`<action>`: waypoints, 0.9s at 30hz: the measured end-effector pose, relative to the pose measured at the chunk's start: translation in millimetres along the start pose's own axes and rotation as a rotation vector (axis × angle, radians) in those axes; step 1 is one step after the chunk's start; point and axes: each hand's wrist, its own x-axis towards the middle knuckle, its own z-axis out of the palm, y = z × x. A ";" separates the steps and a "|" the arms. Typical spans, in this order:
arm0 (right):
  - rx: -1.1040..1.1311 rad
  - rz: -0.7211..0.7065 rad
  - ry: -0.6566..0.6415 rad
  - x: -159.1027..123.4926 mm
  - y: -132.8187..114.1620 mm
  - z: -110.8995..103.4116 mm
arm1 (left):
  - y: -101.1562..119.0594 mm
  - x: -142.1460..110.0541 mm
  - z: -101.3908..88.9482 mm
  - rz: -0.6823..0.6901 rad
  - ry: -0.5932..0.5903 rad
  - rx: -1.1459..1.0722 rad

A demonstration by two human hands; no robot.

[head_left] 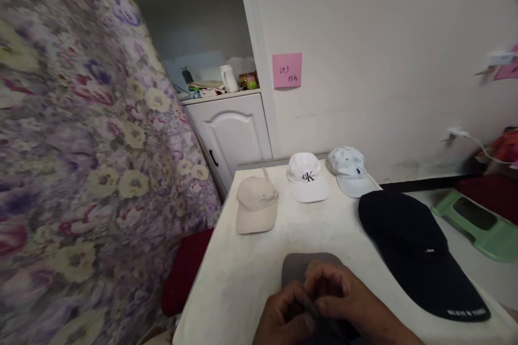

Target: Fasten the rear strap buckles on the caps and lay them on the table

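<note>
Low in the head view, my left hand [285, 315] and my right hand [348, 296] meet over a dark grey cap [297, 267]. Its brim points away from me. Both hands have their fingers curled in a pinch on a dark part of the cap, which they partly cover. Beyond them on the table lie a beige cap [254, 207], a white cap [307, 180] with black letters and a pale blue cap [351, 172] with a small dark emblem. At the right is a navy cap [408, 237] with a long brim.
A cream cloth covers the table [226, 280]. A floral curtain [121, 172] hangs at the left, near a dark red seat [188, 264]. Behind stands a white cabinet [234, 129] with a white jug [229, 78] on top. A green stool [481, 226] is at the right.
</note>
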 end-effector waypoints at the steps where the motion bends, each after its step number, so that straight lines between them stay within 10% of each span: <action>1: -0.039 -0.002 -0.015 -1.0 -5.5 1.7 | 0.4 -0.3 0.6 -0.023 -0.002 0.002; 10: -0.345 0.080 -0.034 -10.7 -37.1 15.5 | 1.8 0.1 7.2 -0.024 0.001 0.010; 27: -0.160 -0.011 -0.023 -7.4 -24.0 4.9 | -1.7 3.9 5.7 -0.080 0.017 -0.044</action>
